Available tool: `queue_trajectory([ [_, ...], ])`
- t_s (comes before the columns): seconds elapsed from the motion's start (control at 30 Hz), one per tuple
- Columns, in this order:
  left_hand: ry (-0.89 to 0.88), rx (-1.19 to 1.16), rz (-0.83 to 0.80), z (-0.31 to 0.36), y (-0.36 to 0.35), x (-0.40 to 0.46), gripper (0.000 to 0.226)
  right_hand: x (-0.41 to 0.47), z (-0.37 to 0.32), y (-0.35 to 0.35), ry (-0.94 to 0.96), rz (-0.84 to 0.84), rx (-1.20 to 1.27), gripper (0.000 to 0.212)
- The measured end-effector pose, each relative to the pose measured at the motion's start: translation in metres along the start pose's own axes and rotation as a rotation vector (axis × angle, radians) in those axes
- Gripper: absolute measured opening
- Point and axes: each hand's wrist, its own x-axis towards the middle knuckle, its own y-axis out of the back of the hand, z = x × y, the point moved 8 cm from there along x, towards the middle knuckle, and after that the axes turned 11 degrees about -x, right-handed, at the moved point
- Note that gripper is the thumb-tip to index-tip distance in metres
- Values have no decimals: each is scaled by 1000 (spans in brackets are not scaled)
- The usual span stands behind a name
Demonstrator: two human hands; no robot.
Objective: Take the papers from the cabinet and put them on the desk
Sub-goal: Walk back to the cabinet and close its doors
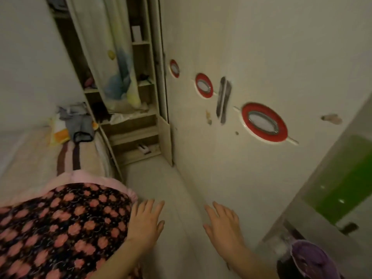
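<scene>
A tall cream cabinet [231, 47] fills the right side, its doors closed, with red oval rings and two dark vertical handles [223, 99] at mid-height. Further back an open shelf unit [141, 81] holds bags and small items; something white [144, 148] lies on its lowest shelf. No papers or desk can be made out. My left hand [145, 221] hovers open over the floor beside the bed. My right hand [223, 224] is open too, fingers spread, low in front of the cabinet doors. Both hands hold nothing.
A bed [36, 158] with a black and pink flowered quilt [60, 228] takes the left side, with clothes [78, 121] piled at its far end. A narrow pale floor strip [161, 182] runs between bed and cabinet. A green glass door [340, 178] and a purple bin [310, 260] stand at right.
</scene>
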Motion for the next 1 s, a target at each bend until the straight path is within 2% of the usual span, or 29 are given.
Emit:
queue_trajectory([
  [0.33,350,-64,55,-79,-8,136,67,242,-28,-18,303,23,13,66],
  [0.53,509,-73,44,-169,-6,217,52,368,-86,-48,377,-34,7,66],
  [0.77,505,-109,26,-290,-5,356,59,516,-156,-91,355,-137,131,56],
  [1.0,497,-118,-44,-369,-16,492,54,656,-197,-134,339,-201,173,51],
])
